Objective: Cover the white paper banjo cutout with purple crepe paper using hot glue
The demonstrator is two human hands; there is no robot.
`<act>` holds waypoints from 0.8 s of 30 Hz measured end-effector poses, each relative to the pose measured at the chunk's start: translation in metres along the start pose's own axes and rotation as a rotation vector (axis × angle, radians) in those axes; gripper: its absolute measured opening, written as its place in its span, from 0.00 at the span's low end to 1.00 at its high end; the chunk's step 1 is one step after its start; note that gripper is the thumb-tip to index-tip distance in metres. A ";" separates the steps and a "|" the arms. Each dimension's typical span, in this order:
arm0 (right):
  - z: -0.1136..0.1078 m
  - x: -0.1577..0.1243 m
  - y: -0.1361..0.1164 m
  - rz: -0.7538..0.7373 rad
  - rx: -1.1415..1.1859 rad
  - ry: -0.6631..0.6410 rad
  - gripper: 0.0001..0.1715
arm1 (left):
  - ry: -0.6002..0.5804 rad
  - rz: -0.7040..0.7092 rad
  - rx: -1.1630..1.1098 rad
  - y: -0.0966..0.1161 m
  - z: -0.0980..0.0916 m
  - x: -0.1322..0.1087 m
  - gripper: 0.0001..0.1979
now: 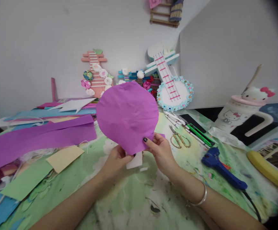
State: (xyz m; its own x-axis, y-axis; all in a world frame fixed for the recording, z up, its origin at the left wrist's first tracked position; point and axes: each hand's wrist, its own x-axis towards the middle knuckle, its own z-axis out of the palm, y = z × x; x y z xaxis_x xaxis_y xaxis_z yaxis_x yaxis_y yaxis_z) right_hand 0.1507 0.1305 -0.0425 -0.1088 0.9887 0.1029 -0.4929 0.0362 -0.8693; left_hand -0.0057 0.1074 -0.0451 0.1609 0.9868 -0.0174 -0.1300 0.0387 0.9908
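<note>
A roundish piece of purple paper [128, 115] with a slightly wrinkled face stands upright over the middle of the table. My left hand [118, 158] is closed on its bottom edge, thumb in front and the other fingers behind. At the lower right edge my right hand [159, 148] pinches the same paper, its dark-nailed thumb on the front. Below the paper's lower edge a small white piece [134, 161] shows next to my left fingers. Whether it is joined to the paper's back is hidden. A tiny white scrap [143, 169] lies just under it.
Gold-handled scissors [180, 140], green cutters [200, 134] and a blue glue gun [221, 169] lie on the right. Beyond them are a tumbler [235, 111] and a banana [268, 169]. Purple strips [40, 140] and paper scraps [28, 180] cover the left. Decorated guitar-shaped crafts [174, 91] lean on the wall.
</note>
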 end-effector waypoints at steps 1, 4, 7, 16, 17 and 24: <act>-0.001 0.001 0.001 -0.004 -0.007 -0.007 0.17 | -0.022 -0.012 -0.053 0.000 0.000 0.000 0.11; -0.004 0.003 0.003 -0.024 -0.013 -0.024 0.14 | -0.070 -0.047 -0.226 0.001 0.001 0.000 0.17; -0.004 0.005 0.005 -0.033 -0.021 -0.010 0.13 | -0.039 -0.077 -0.352 0.004 0.002 -0.003 0.20; -0.002 0.003 -0.001 -0.085 -0.116 -0.031 0.10 | -0.149 -0.174 -0.403 0.004 -0.005 -0.003 0.23; -0.002 0.002 -0.002 -0.104 -0.142 -0.034 0.09 | -0.161 -0.191 -0.411 0.003 -0.006 -0.003 0.23; -0.003 0.003 -0.001 -0.139 -0.220 -0.055 0.11 | -0.005 -0.301 -0.547 0.003 -0.004 -0.005 0.19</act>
State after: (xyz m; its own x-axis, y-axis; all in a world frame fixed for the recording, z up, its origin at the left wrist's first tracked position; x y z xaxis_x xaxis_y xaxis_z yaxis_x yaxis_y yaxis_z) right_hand 0.1539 0.1336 -0.0429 -0.1024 0.9629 0.2496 -0.3075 0.2079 -0.9286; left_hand -0.0105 0.1037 -0.0429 0.2728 0.9195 -0.2830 -0.5603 0.3910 0.7302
